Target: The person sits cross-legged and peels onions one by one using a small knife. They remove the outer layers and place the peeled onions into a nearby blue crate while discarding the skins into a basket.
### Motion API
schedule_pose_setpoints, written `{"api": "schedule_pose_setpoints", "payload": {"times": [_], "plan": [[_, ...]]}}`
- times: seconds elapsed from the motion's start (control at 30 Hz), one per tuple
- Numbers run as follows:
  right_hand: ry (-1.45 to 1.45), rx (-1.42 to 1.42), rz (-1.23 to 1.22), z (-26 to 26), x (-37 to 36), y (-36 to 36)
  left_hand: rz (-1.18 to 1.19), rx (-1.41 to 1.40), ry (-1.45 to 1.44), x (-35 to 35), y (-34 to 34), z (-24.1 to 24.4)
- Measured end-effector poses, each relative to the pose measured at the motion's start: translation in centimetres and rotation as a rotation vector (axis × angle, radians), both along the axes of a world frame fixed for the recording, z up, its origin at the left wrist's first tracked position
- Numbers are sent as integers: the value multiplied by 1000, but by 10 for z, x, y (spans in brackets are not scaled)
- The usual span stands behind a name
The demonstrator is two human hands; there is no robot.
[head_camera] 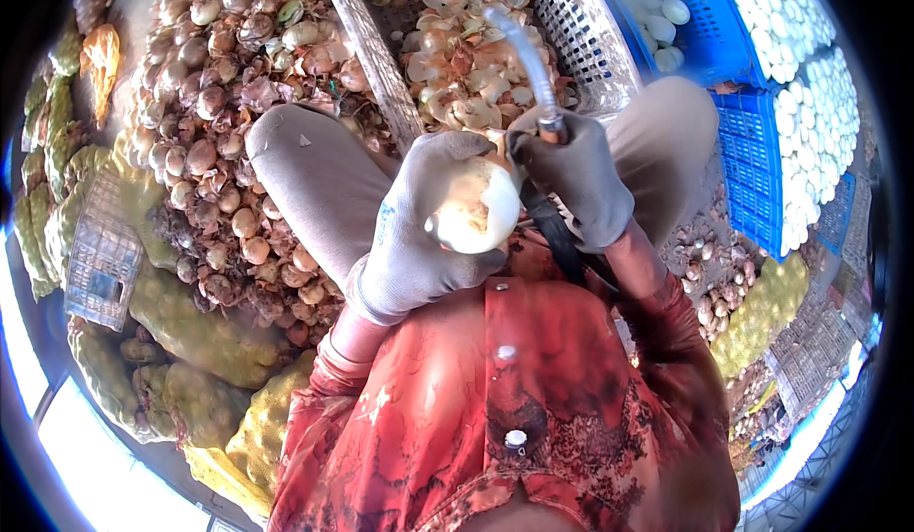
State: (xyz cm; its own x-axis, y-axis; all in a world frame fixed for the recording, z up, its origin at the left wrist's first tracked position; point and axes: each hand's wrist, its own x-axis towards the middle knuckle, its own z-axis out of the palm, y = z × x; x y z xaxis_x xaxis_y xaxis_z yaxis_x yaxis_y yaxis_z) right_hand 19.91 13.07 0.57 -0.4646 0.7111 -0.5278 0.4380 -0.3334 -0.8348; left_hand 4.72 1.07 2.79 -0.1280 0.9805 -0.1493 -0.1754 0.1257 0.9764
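Observation:
My left hand (403, 239), in a light grey work glove, holds a large onion (485, 210) in front of my red shirt. Most of its visible surface is smooth and white, with a patch of brownish skin left on it. My right hand (585, 171), also gloved, is closed around a curved silvery tool (527, 50) with a brown part at the fist. The tool is blurred, so its exact kind is unclear. Its far end points up and away over a crate, while the right fingers are close against the onion's upper right side.
A heap of unpeeled onions (214, 153) spreads to my left, with filled mesh sacks (200, 318) behind. Ahead, a perforated plastic crate (578, 10) holds loose onion skins (471, 67), beside a wooden pole (371, 46). Blue crates (746, 153) of peeled onions stand right.

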Motion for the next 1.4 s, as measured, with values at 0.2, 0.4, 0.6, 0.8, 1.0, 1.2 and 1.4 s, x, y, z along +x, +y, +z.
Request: {"api": "schedule_pose_setpoints", "payload": {"times": [0.2,0.4,0.6,0.8,1.0,1.2,1.4], "plan": [[-99,543,83,7,25,5,-12,-66,321,-4,8,-2],[129,915,390,39,1,-11,-182,17,329,-4,10,-2],[114,214,-131,24,2,17,-187,128,28,-3,-3,-13],[217,394,50,40,17,-6,-158,74,235,-4,5,-18],[313,593,274,46,0,-8,-168,129,369,-2,8,-7],[369,-6,27,55,-16,-4,105,-73,-113,-3,4,4],[177,806,370,58,-15,-10,133,-153,304,-2,3,-11]]}}
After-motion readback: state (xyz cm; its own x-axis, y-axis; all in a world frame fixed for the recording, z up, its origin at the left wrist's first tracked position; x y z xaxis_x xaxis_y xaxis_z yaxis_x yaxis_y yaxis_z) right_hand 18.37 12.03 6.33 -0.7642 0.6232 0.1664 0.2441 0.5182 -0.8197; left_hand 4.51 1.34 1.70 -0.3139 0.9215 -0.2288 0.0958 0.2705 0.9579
